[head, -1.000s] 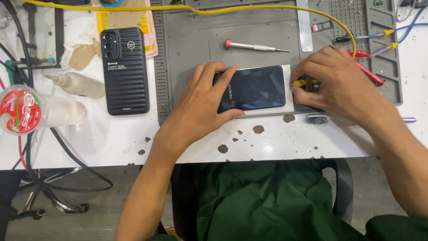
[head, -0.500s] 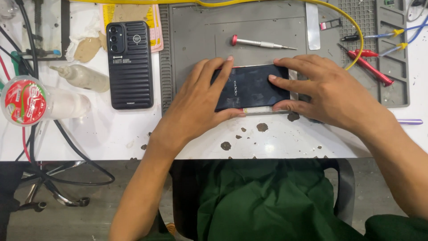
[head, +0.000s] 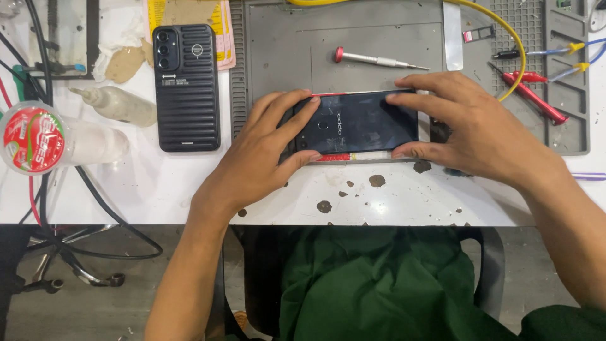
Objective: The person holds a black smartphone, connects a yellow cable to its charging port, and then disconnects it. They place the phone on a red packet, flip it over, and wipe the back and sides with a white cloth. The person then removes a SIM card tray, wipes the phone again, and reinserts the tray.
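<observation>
A dark blue phone (head: 361,123) lies back side up on a grey work mat (head: 278,57) at the table's front edge. A red-and-white edge shows along its near side. My left hand (head: 265,151) grips the phone's left end, fingers over the back and thumb on the near edge. Its right end sits between the fingers and thumb of my right hand (head: 467,129).
A red-capped screwdriver (head: 379,60) lies on the mat behind the phone. A second phone in a ribbed black case (head: 186,88) lies to the left, beside a small glue bottle (head: 117,104) and a red-lidded container (head: 31,139). Red tweezers (head: 533,95) and a yellow cable (head: 505,38) are right.
My right hand let go of a small yellow-tipped tool at the phone's right edge and now holds the phone's right end with spread fingers. The phone's far long edge is now uncovered.
</observation>
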